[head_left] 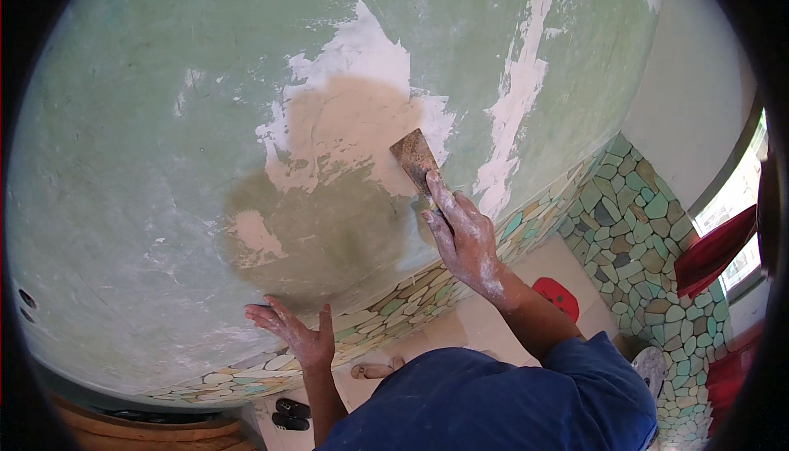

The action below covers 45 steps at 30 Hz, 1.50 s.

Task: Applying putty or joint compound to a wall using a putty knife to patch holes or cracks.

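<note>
A putty knife (414, 157) with a stained, rusty blade is gripped in my right hand (470, 241), whose fingers are smeared white. The blade lies against a green wall (140, 147), at the right edge of a ragged patch of white putty (357, 48). Shadow darkens the lower part of that patch and the green paint below it. Lower on the left, my left hand (300, 334) is raised with its fingers spread and nothing in it. It is close to the wall; whether the fingertips touch I cannot tell.
A long white putty streak (518, 81) runs down the wall to the right. Pebble mosaic (394, 315) lines the wall's foot. On the floor are dark slippers (291, 415) and a red object (556, 296). Red curtains (715, 254) hang by a window at right.
</note>
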Motion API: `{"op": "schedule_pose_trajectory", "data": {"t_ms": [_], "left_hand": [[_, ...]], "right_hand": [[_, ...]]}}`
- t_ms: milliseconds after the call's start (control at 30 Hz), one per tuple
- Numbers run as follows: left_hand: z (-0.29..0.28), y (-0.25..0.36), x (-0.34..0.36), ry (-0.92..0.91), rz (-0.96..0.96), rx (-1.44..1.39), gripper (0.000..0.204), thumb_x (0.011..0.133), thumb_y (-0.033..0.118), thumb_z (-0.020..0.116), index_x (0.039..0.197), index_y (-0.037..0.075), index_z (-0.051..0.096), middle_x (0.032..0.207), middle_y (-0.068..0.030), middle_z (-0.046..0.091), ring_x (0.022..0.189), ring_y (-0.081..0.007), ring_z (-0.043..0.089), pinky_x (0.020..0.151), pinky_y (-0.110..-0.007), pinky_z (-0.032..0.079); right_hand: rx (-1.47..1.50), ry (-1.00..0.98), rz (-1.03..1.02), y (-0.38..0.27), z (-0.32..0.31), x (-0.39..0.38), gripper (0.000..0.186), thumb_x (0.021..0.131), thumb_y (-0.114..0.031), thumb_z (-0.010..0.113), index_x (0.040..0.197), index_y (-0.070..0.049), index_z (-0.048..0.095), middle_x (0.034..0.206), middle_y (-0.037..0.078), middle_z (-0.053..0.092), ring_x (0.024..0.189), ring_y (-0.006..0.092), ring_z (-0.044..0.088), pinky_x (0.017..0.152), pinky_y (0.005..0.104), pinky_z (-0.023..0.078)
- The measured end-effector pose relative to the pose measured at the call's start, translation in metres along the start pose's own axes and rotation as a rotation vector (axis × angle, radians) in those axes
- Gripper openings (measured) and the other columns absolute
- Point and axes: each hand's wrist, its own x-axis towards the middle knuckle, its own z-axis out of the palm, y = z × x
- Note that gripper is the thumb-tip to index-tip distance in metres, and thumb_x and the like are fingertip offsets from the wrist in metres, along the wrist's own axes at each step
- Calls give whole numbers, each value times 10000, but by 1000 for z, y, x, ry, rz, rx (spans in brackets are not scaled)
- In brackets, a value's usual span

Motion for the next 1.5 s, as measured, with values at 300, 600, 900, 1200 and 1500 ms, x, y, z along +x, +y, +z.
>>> {"op": "schedule_pose_trajectory", "data": {"t_ms": [300, 600, 900, 1200, 1500], "left_hand": [[0, 0, 0, 11, -1, -1, 1046, 798, 422, 705, 1516, 108, 12, 1524, -289, -151, 1400, -492, -141, 1079, -652, -45], [0, 3, 1, 34, -12, -44, 1061, 765, 306, 743, 1517, 106, 22, 1535, -278, -127, 1419, -442, -147, 1083, -640, -53], [-6, 3, -1, 30, -2, -59, 1003, 781, 296, 718, 1517, 101, 65, 1544, -271, -91, 1424, -441, -123, 1097, -624, -33], [-13, 6, -1, 15, -2, -78, 966, 789, 286, 711, 1517, 103, 102, 1556, -246, -61, 1438, -416, -83, 1113, -603, -10], [-36, 17, 0, -38, -45, -141, 901, 792, 233, 711, 1507, 103, 177, 1557, -246, 3, 1434, -441, -31, 1116, -604, 62]], "right_hand": [[-73, -74, 52, 0, -8, -12, 543, 870, -16, 605, 1386, -26, 438, 1013, 228, 620, 746, 325, 592, 676, 367, 499], [-83, -26, -64, -38, -15, 55, 529, 891, -24, 584, 1396, -30, 427, 1184, 221, 598, 862, 300, 617, 750, 346, 509], [-123, -41, -147, -58, -37, 60, 524, 888, -19, 581, 1392, -30, 436, 1241, 223, 573, 955, 301, 630, 800, 347, 506], [-200, -131, -42, -59, -30, 53, 536, 894, -38, 579, 1407, -82, 432, 864, 189, 611, 716, 288, 584, 669, 333, 500], [-145, 27, -192, -43, -32, 47, 563, 892, -138, 600, 1425, -184, 421, 823, 156, 594, 668, 299, 604, 570, 391, 503]]}}
